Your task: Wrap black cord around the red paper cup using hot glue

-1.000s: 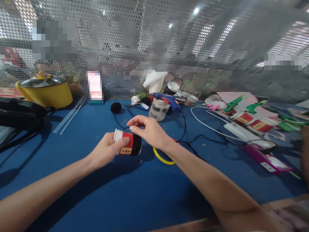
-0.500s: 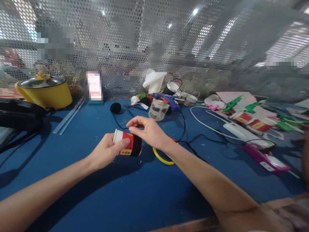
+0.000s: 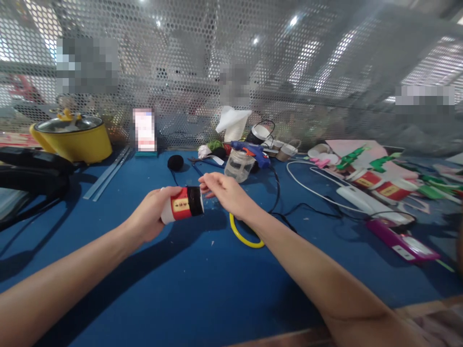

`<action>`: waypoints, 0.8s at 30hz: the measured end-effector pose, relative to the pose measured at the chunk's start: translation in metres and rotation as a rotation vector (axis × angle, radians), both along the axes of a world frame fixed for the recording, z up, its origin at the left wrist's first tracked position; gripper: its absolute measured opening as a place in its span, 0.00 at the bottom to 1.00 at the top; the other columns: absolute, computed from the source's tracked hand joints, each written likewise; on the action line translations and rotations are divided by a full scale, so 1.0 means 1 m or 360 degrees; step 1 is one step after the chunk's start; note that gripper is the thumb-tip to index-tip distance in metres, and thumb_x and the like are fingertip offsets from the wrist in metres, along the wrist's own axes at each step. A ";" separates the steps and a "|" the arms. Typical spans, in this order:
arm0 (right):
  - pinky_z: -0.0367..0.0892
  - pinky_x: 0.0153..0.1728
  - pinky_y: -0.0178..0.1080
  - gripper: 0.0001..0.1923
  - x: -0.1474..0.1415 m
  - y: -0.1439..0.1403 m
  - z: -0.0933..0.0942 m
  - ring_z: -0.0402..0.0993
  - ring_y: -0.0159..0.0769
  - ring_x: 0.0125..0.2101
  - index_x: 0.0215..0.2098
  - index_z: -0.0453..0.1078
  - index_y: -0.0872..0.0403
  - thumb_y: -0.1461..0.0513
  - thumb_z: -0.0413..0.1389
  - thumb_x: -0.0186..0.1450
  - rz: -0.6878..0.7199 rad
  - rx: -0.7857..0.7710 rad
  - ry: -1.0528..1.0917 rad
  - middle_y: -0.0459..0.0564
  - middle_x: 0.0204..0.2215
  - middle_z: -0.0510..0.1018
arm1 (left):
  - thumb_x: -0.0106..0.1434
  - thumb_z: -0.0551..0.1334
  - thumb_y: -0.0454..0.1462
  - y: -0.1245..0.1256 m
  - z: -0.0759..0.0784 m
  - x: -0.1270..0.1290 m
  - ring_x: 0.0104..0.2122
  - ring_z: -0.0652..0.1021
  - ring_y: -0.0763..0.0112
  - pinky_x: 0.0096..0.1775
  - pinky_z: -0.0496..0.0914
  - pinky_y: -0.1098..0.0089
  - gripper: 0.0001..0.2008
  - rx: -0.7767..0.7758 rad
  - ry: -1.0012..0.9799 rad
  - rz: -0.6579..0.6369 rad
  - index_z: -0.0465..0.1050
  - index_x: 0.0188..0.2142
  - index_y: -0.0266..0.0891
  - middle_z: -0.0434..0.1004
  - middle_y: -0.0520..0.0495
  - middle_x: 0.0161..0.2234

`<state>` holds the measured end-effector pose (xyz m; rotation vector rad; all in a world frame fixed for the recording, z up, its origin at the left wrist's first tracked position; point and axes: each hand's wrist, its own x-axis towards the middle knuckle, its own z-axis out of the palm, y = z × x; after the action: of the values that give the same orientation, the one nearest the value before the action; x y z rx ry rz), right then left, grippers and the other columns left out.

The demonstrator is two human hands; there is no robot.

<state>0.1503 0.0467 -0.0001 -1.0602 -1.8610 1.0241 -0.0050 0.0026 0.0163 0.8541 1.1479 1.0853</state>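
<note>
Your left hand (image 3: 149,218) has the cup (image 3: 182,207) in its grip, thumb over the top; cup is on its side above the middle of the tabletop (image 3: 202,289), banded end facing your right hand (image 3: 227,193). Band is black yarn (image 3: 196,201) wound round that end. Right fingers are part-curled just beside it; can't tell whether that grip pinches yarn or is free. Ball (image 3: 175,163) sits past the cup toward the far edge, strand running from it to behind the cup. Yellow ring (image 3: 238,235) lies partly hidden by your right arm. Jar (image 3: 237,168) is beyond your right hand, glue gun (image 3: 251,148) at its top. Far left corner has the pot (image 3: 77,143); phone (image 3: 144,131) stands at the far edge right of it, clear strips (image 3: 108,177) between. Toward the right edge: purple power strip (image 3: 388,236), red cups (image 3: 393,189) beyond it.
</note>
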 end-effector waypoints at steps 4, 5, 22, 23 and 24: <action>0.64 0.38 0.41 0.26 -0.003 -0.014 0.005 0.67 0.38 0.40 0.47 0.59 0.58 0.53 0.53 0.53 0.0218 0.0217 -0.0231 0.56 0.42 0.68 | 0.47 0.58 0.35 0.006 0.000 -0.002 0.14 0.68 0.77 0.17 0.61 0.76 0.05 -0.0161 -0.0051 0.0173 0.67 0.21 0.34 0.68 0.52 0.15; 0.64 0.39 0.42 0.30 -0.003 -0.018 0.006 0.65 0.40 0.42 0.49 0.57 0.57 0.54 0.56 0.51 0.0222 0.0280 -0.0310 0.57 0.45 0.66 | 0.47 0.58 0.35 0.007 -0.001 -0.003 0.13 0.68 0.77 0.16 0.61 0.76 0.04 -0.0169 -0.0049 0.0195 0.67 0.21 0.34 0.68 0.52 0.15; 0.65 0.38 0.41 0.24 -0.009 -0.025 0.003 0.68 0.37 0.36 0.46 0.59 0.60 0.62 0.53 0.51 0.0099 0.0385 -0.0381 0.56 0.41 0.68 | 0.47 0.59 0.36 0.002 -0.002 0.001 0.14 0.68 0.78 0.16 0.60 0.78 0.06 -0.0094 0.0041 0.0199 0.67 0.23 0.33 0.67 0.52 0.16; 0.65 0.38 0.41 0.24 -0.009 -0.025 0.002 0.68 0.36 0.36 0.46 0.59 0.60 0.62 0.53 0.51 0.0097 0.0377 -0.0371 0.56 0.41 0.68 | 0.47 0.59 0.36 0.001 -0.002 0.001 0.14 0.68 0.78 0.16 0.60 0.78 0.06 -0.0093 0.0044 0.0203 0.66 0.22 0.33 0.67 0.53 0.15; 0.65 0.38 0.41 0.23 -0.010 -0.025 0.002 0.68 0.36 0.35 0.46 0.59 0.59 0.62 0.53 0.51 0.0097 0.0368 -0.0363 0.55 0.41 0.68 | 0.47 0.59 0.36 0.001 -0.002 0.001 0.14 0.68 0.78 0.16 0.60 0.78 0.06 -0.0092 0.0049 0.0203 0.66 0.22 0.33 0.67 0.53 0.15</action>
<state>0.1407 0.0218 0.0020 -1.0203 -2.1480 0.7223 -0.0037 0.0039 0.0139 0.7632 1.2677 1.1410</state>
